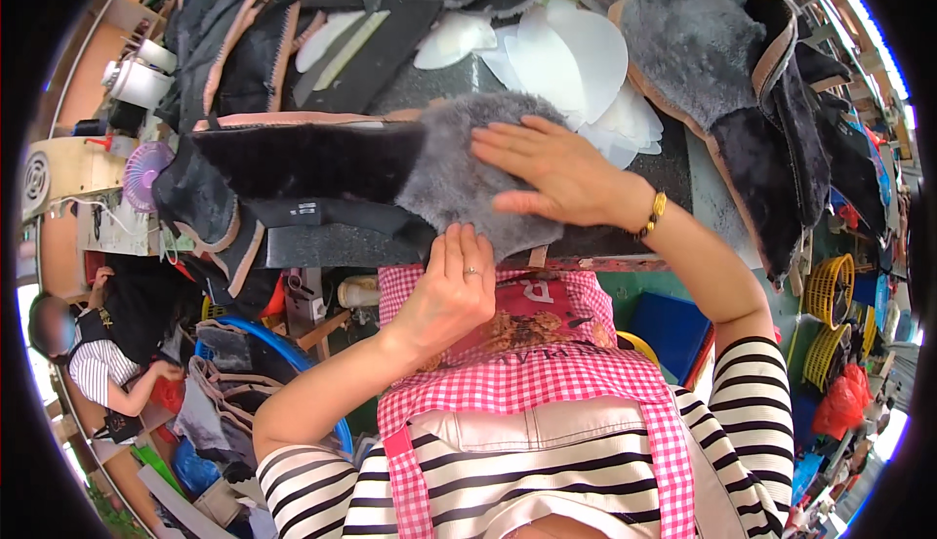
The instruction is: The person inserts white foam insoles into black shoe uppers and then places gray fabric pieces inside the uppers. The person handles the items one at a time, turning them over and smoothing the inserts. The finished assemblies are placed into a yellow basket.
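Hands [569,176] on fabric piece [449,176], fluffy grey, partly black

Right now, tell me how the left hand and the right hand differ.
The left hand has its fingers close together at the near edge of the grey furry piece; the right hand lies over its top, thumb apart from the fingers.
The left hand's fingers point away from the person; the right hand's point leftward.
The left hand wears a ring; the right has a bracelet at its wrist.
Both are bare of gloves and touch the same piece.
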`<action>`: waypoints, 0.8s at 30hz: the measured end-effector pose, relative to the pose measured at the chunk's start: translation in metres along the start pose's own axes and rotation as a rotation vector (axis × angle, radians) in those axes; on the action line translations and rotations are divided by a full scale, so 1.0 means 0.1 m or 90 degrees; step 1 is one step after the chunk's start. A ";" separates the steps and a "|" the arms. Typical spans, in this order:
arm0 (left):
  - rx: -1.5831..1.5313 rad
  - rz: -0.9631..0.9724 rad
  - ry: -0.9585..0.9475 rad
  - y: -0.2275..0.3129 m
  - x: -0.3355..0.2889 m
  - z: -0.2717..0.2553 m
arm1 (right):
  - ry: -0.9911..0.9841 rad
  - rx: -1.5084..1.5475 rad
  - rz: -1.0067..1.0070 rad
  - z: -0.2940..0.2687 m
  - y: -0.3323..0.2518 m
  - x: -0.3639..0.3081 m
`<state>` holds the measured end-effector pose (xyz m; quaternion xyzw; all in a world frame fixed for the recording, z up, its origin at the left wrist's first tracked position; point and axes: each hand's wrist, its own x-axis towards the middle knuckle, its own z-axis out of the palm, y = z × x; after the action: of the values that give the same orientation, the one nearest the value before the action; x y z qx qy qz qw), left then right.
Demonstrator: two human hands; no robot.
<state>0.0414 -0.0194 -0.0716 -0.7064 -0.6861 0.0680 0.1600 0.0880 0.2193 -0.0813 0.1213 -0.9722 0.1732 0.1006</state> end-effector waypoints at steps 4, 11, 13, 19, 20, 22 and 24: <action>-0.156 -0.032 0.089 -0.10 -0.39 -0.03 | 0.094 0.003 0.135 -0.40 0.29 0.20; -0.182 -0.041 0.155 -0.27 -1.09 0.02 | -0.054 0.601 0.244 0.13 0.08 1.15; -0.158 -0.028 0.152 -0.33 -1.15 -0.12 | -0.161 0.616 0.298 0.19 -0.09 1.52; -0.020 -0.172 0.058 -0.91 -1.39 -0.43 | 0.029 0.719 0.285 -0.18 -0.28 1.19; 0.016 -0.262 0.026 -1.01 -1.32 -0.49 | 0.120 0.731 0.325 -0.31 -0.27 0.93; -0.183 -0.339 -0.073 -0.91 -1.21 -0.50 | 0.245 0.663 0.398 -0.34 -0.24 0.41; -0.534 -0.355 -0.026 -0.58 -1.02 -0.44 | 0.326 0.698 0.522 -0.15 -0.27 -0.06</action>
<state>-0.0047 -0.1261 -0.0239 -0.4981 -0.8200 -0.2454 -0.1389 0.1030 0.2011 -0.0605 -0.2635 -0.6589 0.6821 0.1770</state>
